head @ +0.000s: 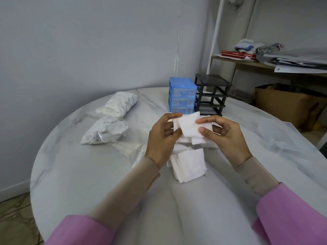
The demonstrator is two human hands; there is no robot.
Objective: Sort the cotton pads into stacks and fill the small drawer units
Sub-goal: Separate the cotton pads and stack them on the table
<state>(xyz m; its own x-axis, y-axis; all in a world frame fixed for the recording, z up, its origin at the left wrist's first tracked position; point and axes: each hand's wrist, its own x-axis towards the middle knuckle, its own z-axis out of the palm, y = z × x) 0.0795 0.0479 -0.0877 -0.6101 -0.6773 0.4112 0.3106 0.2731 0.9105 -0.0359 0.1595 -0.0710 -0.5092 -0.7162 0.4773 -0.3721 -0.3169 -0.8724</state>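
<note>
While both hands pinch them, square white cotton pads [190,127] sit just in front of the blue drawer unit [182,95] | left hand [163,137] holds pads | right hand [224,137] holds pads | no writing I can read.

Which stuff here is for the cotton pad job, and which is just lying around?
For the job: square white cotton pads held in left hand and right hand; white pad stack; blue plastic drawer unit; black drawer frame; clear bags of pads.

Lying about: red books; brown cardboard box.
</note>
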